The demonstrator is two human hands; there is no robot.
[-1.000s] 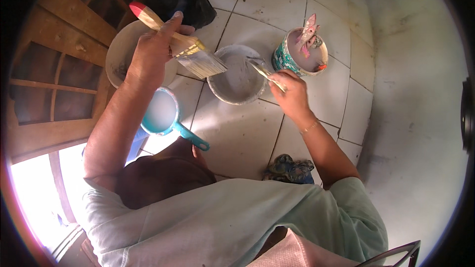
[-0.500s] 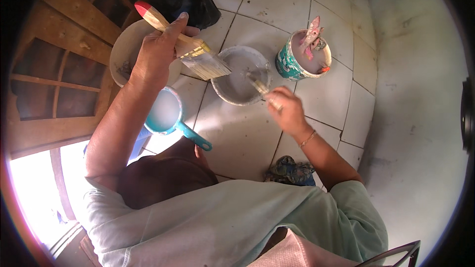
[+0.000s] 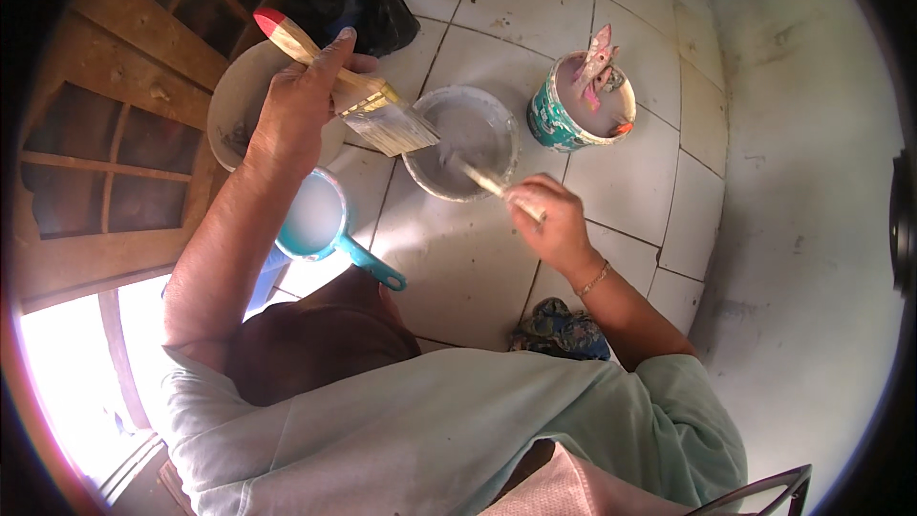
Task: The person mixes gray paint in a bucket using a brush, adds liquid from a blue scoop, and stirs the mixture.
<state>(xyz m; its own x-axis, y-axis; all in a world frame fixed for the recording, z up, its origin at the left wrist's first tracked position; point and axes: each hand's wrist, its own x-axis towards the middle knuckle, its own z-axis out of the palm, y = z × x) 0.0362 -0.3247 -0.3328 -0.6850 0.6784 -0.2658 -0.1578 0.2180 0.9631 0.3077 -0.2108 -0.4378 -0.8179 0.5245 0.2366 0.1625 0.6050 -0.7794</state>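
Observation:
My left hand (image 3: 291,119) is wrapped round a wide paintbrush (image 3: 385,127) with a red-tipped wooden handle, its bristles tilted over the left side of a round grey container (image 3: 508,139). My right hand (image 3: 551,222) grips a light, slender tool (image 3: 487,180), blurred, whose lower end dips into the grey mixture in that container; I cannot make out that end. Below the brush, a turquoise long-handled pot (image 3: 315,218) holds pale liquid. A larger pale bucket (image 3: 232,96) stands partly behind my left hand.
On the tiled floor (image 3: 449,277), a teal paint bucket (image 3: 554,119) with pink-stained tools stands at the right. Black plastic (image 3: 377,10) lies behind, a dark bundle (image 3: 559,330) nearer me. Wooden paned doors (image 3: 124,124) flank the left, a wall (image 3: 793,229) the right.
My right hand has moved a little downward, and the tool in it has swung lower and leftward within the grey container. My left hand and brush have barely shifted.

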